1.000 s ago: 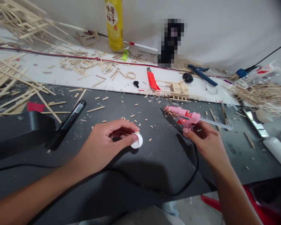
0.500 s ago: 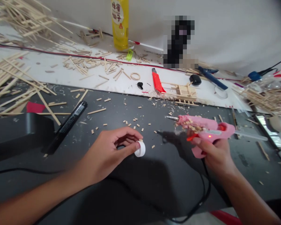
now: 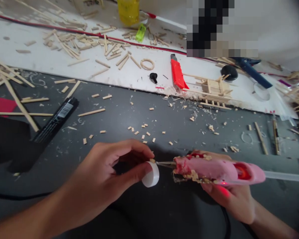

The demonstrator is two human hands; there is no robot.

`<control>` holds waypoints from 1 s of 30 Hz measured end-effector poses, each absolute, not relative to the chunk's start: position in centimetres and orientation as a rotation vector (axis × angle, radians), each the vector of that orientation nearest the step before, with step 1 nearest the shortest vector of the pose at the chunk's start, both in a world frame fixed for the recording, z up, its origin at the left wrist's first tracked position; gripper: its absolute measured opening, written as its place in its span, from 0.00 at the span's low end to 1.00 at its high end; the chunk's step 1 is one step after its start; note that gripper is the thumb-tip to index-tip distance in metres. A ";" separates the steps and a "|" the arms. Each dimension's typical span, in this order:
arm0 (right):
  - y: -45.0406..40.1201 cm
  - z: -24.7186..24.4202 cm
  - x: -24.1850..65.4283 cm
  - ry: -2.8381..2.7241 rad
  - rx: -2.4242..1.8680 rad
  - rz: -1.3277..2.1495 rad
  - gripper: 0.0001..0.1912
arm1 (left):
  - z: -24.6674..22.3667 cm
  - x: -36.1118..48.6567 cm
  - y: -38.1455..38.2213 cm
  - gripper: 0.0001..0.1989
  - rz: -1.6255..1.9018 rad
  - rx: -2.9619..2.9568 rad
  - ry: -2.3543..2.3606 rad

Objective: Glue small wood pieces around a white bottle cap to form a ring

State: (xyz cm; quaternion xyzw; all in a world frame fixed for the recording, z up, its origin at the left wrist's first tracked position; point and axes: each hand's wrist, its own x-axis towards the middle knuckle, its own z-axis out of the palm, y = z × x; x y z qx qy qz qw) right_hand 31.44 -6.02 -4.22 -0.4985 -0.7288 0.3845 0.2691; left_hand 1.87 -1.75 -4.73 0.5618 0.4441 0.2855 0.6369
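Note:
Between its thumb and fingers, my left hand (image 3: pixel 114 172) pinches a small white round cap (image 3: pixel 151 175). A tiny wooden piece (image 3: pixel 152 160) sits at the cap's upper edge, by the fingertips. My right hand (image 3: pixel 229 192) is wrapped round a pink glue gun (image 3: pixel 214 169), which lies on its side with a red light showing and a clear glue stick (image 3: pixel 286 176) out of its back. The gun's metal nozzle (image 3: pixel 165 163) points left, its tip at the wooden piece. Whether they touch is hard to tell.
Small cut wood pieces (image 3: pixel 143 126) are scattered beyond my hands. A black marker (image 3: pixel 57 119) lies left. Farther back are a red cutter (image 3: pixel 177 73), a small stick structure (image 3: pixel 215 91), a yellow bottle (image 3: pixel 128 11) and loose sticks (image 3: pixel 92 112). A black cable (image 3: pixel 17 196) runs at lower left.
The glue gun has moved left and down and turned on its side, bringing its nozzle to the cap. My left hand still holds the cap. The view has moved closer to the table.

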 end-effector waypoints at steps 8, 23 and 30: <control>-5.7 -3.6 30.9 -2.033 -1.312 0.991 0.12 | -5.0 1.7 -1.8 0.07 0.644 1.311 1.040; -6.0 -4.1 31.5 -2.093 -1.335 0.872 0.09 | -5.1 1.6 -1.8 0.09 0.631 1.274 1.042; -5.9 -4.1 31.2 -2.044 -1.344 0.989 0.10 | -4.7 1.5 -1.9 0.10 0.623 1.245 1.043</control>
